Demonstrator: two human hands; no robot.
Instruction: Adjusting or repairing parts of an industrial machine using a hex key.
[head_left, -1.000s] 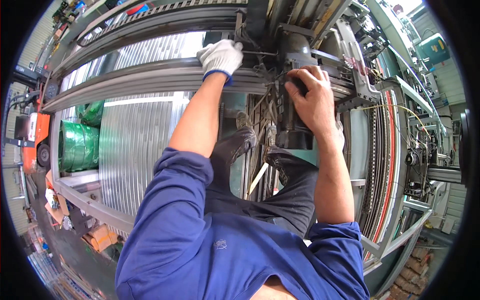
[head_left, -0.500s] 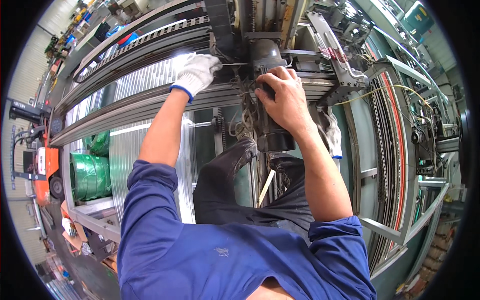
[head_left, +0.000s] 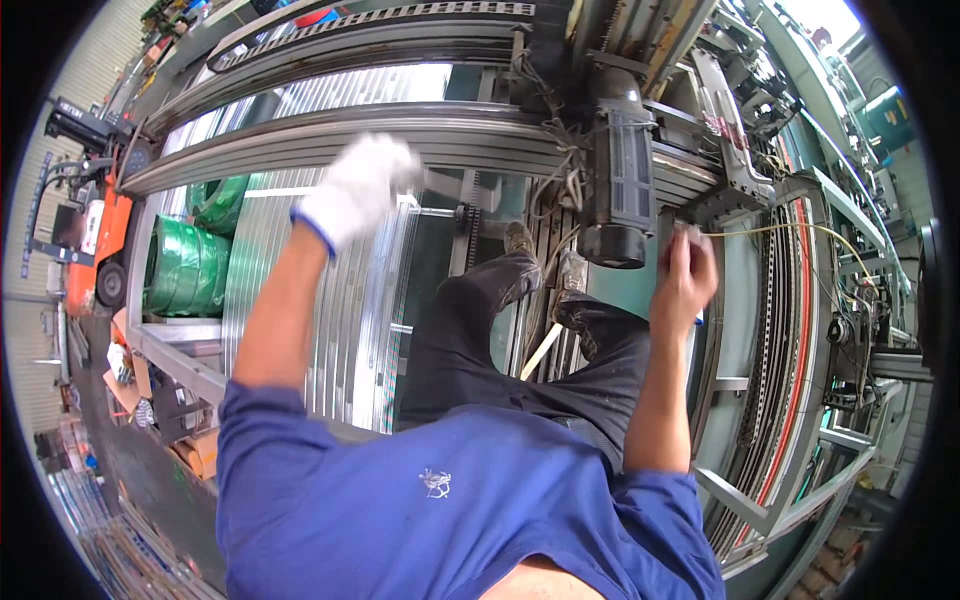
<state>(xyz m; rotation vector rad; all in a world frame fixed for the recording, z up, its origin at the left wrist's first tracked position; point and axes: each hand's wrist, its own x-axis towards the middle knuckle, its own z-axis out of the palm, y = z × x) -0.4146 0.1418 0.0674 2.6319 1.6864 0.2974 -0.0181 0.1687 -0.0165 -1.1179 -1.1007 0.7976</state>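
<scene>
My left hand (head_left: 365, 185), in a white knit glove with a blue cuff, is closed and smeared by motion in front of a long metal rail (head_left: 290, 150). A blurred grey streak runs from its fingers to the right; what it holds cannot be made out. Bare and closed, my right hand (head_left: 688, 275) is just right of the lower end of a dark ribbed motor (head_left: 630, 165). Its fingers are bent and pressed together, and what lies in them is hidden. A small blue edge shows beside its wrist. Loose cables (head_left: 565, 165) hang along the motor's left side.
Ribbed clear sheets (head_left: 345, 350) lie at the left, with green-wrapped rolls (head_left: 188, 265) beyond them. My feet stand below the motor near a wooden stick (head_left: 542, 350). On the right are a frame with cable tracks (head_left: 775, 370) and a yellow hose (head_left: 800, 226). An orange forklift (head_left: 112, 235) stands far left.
My right hand has left the motor and moved down to its right side, where a loose white glove was. My left hand has drawn back left, away from the motor. The view has shifted.
</scene>
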